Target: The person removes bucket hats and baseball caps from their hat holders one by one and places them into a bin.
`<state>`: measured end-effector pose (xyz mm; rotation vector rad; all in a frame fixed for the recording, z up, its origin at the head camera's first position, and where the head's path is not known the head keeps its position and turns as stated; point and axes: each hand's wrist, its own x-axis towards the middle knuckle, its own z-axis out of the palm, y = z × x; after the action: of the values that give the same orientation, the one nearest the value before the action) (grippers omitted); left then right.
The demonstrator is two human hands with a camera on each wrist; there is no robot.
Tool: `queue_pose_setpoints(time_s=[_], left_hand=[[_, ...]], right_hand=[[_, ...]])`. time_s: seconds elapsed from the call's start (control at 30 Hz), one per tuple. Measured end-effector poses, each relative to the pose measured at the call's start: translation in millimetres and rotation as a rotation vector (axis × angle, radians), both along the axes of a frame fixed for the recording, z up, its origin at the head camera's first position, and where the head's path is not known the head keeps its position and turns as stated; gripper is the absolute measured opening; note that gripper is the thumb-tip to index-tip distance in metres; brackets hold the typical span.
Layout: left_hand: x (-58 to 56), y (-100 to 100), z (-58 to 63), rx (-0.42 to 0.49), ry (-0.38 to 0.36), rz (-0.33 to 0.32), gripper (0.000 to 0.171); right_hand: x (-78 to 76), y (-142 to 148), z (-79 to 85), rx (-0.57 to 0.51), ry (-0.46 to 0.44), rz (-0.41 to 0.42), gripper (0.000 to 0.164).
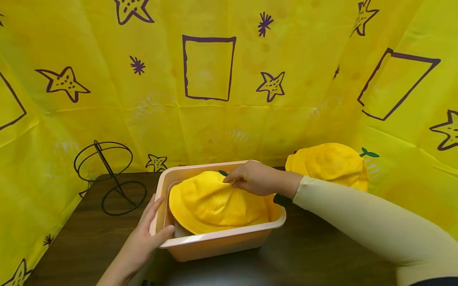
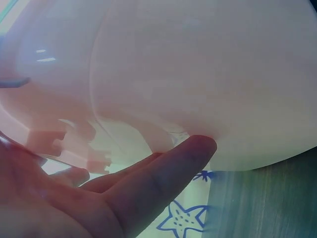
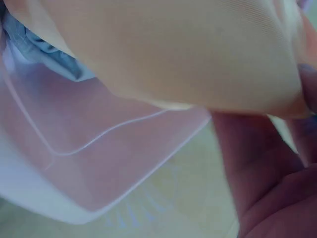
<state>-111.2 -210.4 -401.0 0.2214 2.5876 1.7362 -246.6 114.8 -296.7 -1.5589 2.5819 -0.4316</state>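
A yellow bucket hat (image 1: pixel 218 204) with a small green leaf on its crown is inside a pale peach plastic basin (image 1: pixel 218 238). My right hand (image 1: pixel 255 178) pinches the top of the hat beside the leaf; in the right wrist view the hat's fabric (image 3: pixel 198 54) spreads beside the fingers. At the basin's left end, my left hand (image 1: pixel 148 234) grips the rim, thumb over the edge and fingers along the outside. The left wrist view has those fingers (image 2: pixel 163 183) lying against the basin's outer wall (image 2: pixel 208 74).
A second yellow hat (image 1: pixel 329 165) with a green sprout sits at the back right, partly behind my right forearm. A black wire stand (image 1: pixel 112 174) with rings is at the left of the dark wooden table (image 1: pixel 89 238). Yellow printed cloth (image 1: pixel 214 131) hangs around the table.
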Motion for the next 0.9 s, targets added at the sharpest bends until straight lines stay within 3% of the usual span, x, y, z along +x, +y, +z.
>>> queue_pose_setpoints(time_s=[0.13, 0.3, 0.37, 0.5, 0.7, 0.9], left_hand=[[0.1, -1, -0.6, -0.004, 0.013, -0.005, 0.080], [1.0, -1, -1.6, -0.016, 0.029, -0.001, 0.080], [0.9, -1, -1.7, -0.015, 0.028, -0.001, 0.080], [0.6, -1, -1.6, -0.022, 0.026, 0.003, 0.080], [0.7, -1, -1.6, -0.016, 0.022, 0.009, 0.080], [0.0, 1, -1.2, -0.013, 0.017, 0.014, 0.080]], right_hand=[[3.1, -15, -8.4, 0.171, 0.076, 0.001, 0.043], [6.0, -36, -19.4, 0.359, 0.040, -0.068, 0.069], [6.2, -42, -23.7, 0.406, 0.031, -0.070, 0.072], [5.0, -52, -35.5, 0.436, -0.029, -0.045, 0.064], [5.3, -59, -54.2, 0.514, -0.121, -0.064, 0.098], [3.3, -62, -62.4, 0.566, -0.101, -0.092, 0.102]])
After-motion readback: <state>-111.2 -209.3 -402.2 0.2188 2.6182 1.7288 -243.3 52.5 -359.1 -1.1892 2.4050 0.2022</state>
